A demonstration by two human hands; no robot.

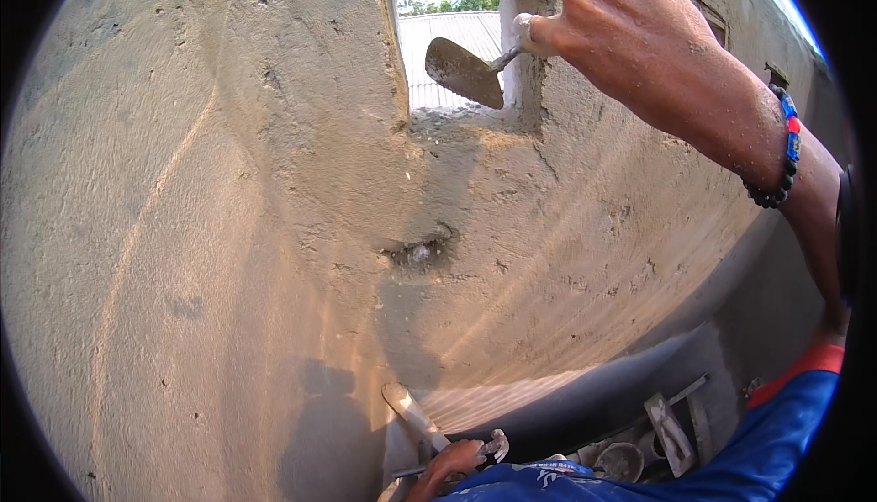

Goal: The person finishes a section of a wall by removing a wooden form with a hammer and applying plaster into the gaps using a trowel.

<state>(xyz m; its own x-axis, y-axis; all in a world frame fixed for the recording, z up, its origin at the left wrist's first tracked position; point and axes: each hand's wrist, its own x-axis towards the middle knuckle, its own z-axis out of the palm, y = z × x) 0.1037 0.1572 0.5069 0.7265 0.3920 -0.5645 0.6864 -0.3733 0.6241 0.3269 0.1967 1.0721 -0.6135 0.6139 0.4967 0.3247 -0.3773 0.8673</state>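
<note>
Over there the right grip (607,27) is clamped on a trowel (464,73), its blade jutting left before the window opening (528,95). Low down, I can't tell whether the left grip (461,456) holds anything.

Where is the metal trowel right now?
In the head view, the metal trowel is at upper centre, gripped in the person's right hand, in front of the small window opening.

Mortar-smeared, grey-bladed trowel (464,73), tilted, in front of the small window opening (527,105).
</note>
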